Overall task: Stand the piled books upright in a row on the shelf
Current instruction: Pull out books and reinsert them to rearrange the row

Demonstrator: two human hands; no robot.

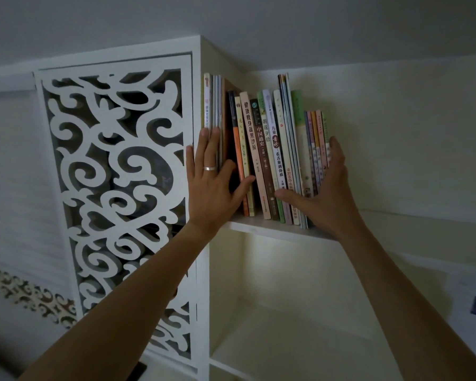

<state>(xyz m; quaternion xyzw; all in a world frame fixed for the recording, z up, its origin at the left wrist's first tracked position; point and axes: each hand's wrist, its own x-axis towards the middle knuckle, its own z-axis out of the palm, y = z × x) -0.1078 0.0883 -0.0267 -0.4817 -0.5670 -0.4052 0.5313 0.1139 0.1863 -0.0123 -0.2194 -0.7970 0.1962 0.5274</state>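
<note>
Books [261, 149] upright on shelf [259, 226] | betw hands | L hand [212, 182] + R hand [324, 188] flat, fingers spread, pressing row ends

One head-worn view looks forward and slightly up, close to the shelf [261, 225] of books [270, 149].

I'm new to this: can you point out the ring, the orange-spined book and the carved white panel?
Ring [209, 168], head view, band on a left-hand finger.
Orange-spined book [238, 155], head view, mid spine.
Carved white panel [113, 171], head view, central scrollwork.
</note>
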